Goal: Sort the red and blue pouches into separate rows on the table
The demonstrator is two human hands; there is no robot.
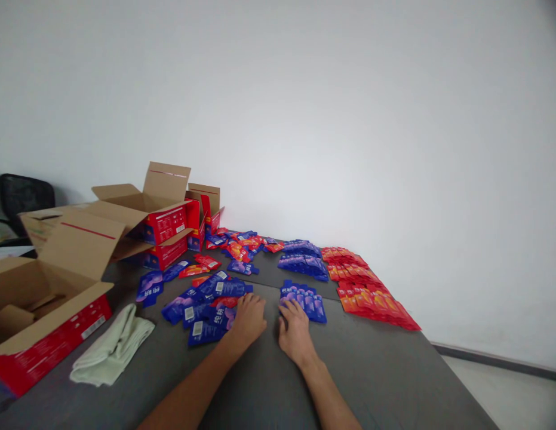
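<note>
My left hand (249,318) lies palm down on the right edge of a loose heap of blue sachets (206,301), fingers flat and open. My right hand (295,330) rests flat on the grey table (385,370) with its fingertips touching the near edge of a neat row of blue sachets (303,300). Neither hand grips anything. Behind that row lie more stacked blue sachets (302,258). To the right run ordered rows of red sachets (367,289). A mixed red and blue scatter (239,245) lies at the back centre.
Open red cardboard boxes stand at the left: a big one (40,316) at the near corner and others (163,224) further back. A pale green folded cloth (114,346) lies near the left front. A black chair (22,200) stands at far left. A white wall rises behind.
</note>
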